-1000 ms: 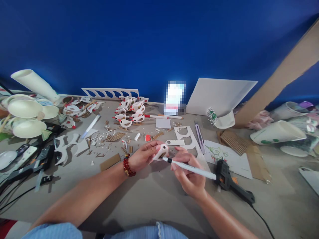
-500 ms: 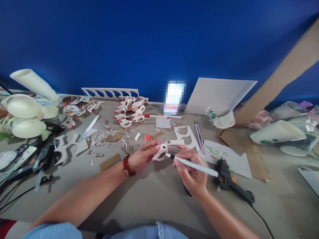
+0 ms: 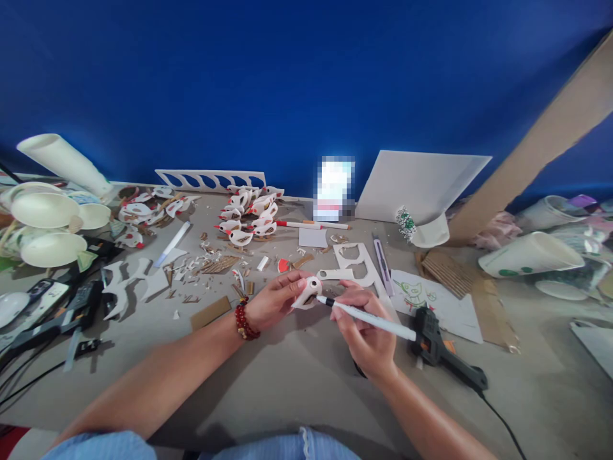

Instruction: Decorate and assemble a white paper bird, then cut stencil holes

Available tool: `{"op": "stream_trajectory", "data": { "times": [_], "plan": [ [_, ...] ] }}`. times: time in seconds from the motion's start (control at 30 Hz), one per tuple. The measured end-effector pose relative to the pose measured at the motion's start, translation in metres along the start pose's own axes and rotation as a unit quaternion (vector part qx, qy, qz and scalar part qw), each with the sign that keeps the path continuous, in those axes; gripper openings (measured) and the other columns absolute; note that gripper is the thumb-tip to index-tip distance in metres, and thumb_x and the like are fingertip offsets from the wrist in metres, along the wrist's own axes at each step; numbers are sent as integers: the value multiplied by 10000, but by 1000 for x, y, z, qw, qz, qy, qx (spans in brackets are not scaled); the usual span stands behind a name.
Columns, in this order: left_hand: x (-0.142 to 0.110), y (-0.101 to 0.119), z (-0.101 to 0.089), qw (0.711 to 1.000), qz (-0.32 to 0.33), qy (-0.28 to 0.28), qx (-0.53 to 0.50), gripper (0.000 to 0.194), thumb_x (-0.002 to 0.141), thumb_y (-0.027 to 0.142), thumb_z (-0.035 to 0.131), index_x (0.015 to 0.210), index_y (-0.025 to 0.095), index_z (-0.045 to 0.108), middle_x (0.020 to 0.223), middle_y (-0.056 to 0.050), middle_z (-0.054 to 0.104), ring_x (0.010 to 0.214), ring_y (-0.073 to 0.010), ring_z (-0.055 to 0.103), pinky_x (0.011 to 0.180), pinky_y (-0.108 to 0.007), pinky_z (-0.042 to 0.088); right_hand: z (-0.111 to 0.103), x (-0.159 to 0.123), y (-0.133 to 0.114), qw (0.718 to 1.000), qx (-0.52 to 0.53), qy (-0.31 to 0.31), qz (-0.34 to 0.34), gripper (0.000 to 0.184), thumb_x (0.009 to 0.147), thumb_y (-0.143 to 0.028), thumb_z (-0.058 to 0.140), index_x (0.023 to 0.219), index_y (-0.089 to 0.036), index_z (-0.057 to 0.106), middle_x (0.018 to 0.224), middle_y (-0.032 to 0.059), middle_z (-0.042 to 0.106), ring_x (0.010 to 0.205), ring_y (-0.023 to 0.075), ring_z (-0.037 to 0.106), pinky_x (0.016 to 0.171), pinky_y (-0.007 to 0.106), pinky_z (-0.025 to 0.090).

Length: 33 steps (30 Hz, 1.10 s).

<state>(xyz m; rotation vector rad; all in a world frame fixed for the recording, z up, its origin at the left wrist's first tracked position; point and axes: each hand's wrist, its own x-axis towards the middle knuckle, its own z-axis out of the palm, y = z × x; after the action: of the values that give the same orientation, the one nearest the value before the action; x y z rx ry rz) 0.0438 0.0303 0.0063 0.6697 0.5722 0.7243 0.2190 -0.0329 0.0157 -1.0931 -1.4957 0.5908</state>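
Observation:
My left hand [image 3: 275, 299], with a red bead bracelet at the wrist, pinches a small white foam bird [image 3: 309, 292] that has a dark eye spot. My right hand [image 3: 366, 332] grips a white marker pen [image 3: 368, 317]; its black tip touches the bird's right side. Both hands hover just above the grey table [image 3: 287, 370], near its middle.
A black glue gun [image 3: 443, 350] lies just right of my right hand, cord trailing right. A cluster of finished white birds [image 3: 249, 214] sits behind, with foam and cardboard scraps [image 3: 211, 265], a cut-out foam sheet [image 3: 357, 265], a drawing [image 3: 431, 300], paper cups [image 3: 531, 254] and bowls [image 3: 48, 211].
My right hand raised the pen slightly and brought its tip from just below the bird up against the bird's side. My left hand has kept the bird still.

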Motion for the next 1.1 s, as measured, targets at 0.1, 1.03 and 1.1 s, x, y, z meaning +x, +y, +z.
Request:
{"op": "stream_trajectory", "data": {
  "times": [0.1,1.03,1.1],
  "plan": [
    [0,-1,-1,1000,-1,4,-2,324,739,374,748,955,138,701,859,-61,674,674,-112,562,616,-221,403,0,-1,0,1000,-2,9,2,129,788,-120,592,857,-229,581,677,-14,608,755,200,610,985,535,406],
    [0,-2,-3,1000,1,3,2,344,746,396,741,970,141,691,902,-75,676,744,-143,593,664,-237,418,0,2,-2,1000,-23,20,-7,90,815,-143,588,843,-228,582,665,-19,598,681,176,586,961,529,436],
    [-1,-2,-3,1000,2,0,-2,344,745,388,743,977,139,691,895,-72,675,738,-142,597,672,-241,421,0,1,-1,999,-24,25,-4,89,812,-147,591,849,-227,588,654,-22,590,674,175,581,964,527,434]
  ]
}}
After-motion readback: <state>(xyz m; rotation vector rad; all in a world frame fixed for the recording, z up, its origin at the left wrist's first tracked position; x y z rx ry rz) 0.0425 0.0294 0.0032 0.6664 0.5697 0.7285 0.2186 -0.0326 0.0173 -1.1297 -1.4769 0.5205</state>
